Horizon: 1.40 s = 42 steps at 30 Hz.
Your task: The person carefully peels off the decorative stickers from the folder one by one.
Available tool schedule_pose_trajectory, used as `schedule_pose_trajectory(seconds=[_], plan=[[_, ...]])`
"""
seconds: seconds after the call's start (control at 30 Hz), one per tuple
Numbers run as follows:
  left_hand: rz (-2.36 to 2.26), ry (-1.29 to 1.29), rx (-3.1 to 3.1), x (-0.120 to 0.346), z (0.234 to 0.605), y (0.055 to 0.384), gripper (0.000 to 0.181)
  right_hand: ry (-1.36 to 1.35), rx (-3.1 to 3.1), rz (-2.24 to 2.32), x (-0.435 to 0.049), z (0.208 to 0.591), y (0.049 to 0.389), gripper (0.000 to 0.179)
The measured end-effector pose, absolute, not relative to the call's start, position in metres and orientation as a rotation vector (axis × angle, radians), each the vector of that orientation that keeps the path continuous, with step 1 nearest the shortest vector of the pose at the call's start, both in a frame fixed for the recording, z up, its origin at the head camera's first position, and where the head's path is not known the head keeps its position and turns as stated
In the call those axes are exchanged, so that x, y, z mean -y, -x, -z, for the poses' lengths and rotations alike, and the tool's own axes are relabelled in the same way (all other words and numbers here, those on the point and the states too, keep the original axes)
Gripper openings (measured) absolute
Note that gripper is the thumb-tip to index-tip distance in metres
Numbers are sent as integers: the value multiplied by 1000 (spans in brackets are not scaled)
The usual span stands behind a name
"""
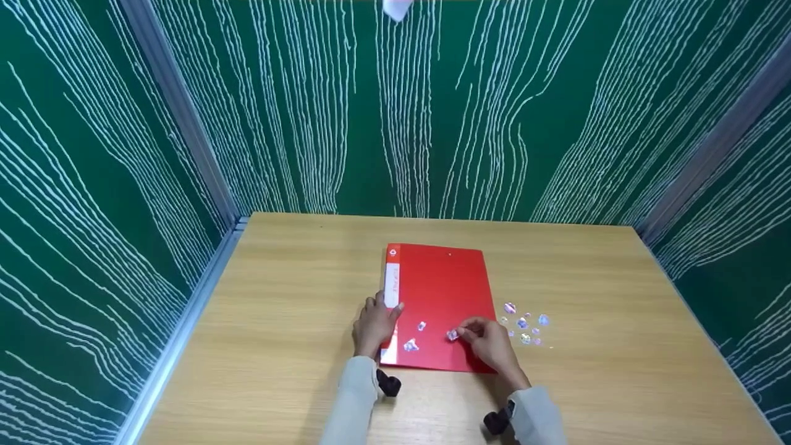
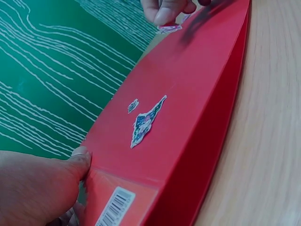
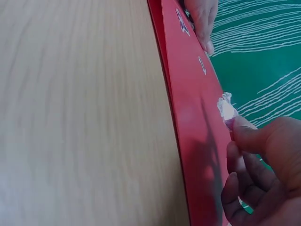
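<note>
A red folder [image 1: 442, 284] lies on the table, its spine with a white label to the left. My left hand [image 1: 374, 324] holds the folder at the spine, thumb over the edge of the cover and fingers along the side. Between thumb and fingertips my right hand [image 1: 491, 347] pinches a small shiny sticker [image 3: 226, 107], close over the lower right part of the cover. Two stickers lie on the cover: a larger pointed one [image 2: 146, 123] and a smaller one [image 2: 133, 106] beside it.
Several loose shiny stickers [image 1: 523, 323] lie on the wooden table [image 1: 296, 278], right of the folder. A barcode label [image 2: 116, 205] shows at the folder's spine. Green walls [image 1: 364, 154] with white wavy lines enclose the table at the back and sides.
</note>
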<state>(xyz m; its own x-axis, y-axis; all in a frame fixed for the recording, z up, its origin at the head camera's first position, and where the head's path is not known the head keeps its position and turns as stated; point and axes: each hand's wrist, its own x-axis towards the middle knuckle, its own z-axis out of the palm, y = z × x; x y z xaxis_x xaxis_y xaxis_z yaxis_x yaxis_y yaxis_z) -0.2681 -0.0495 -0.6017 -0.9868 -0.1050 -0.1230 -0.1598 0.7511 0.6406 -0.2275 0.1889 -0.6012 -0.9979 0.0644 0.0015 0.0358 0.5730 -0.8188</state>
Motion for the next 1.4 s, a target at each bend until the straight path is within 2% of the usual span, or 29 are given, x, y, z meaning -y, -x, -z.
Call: schedule_pose_trajectory(seconds=[0.7, 1.0, 1.4], plan=[[-1063, 238, -2868, 56, 601, 265, 66, 396, 2567, -1650, -233, 596, 223, 9], [-1071, 171, -2867, 50, 599, 265, 66, 316, 2619, -1305, -268, 597, 214, 3], [-1073, 183, -2859, 51, 601, 265, 66, 528, 2619, -1278, -299, 588, 208, 15]])
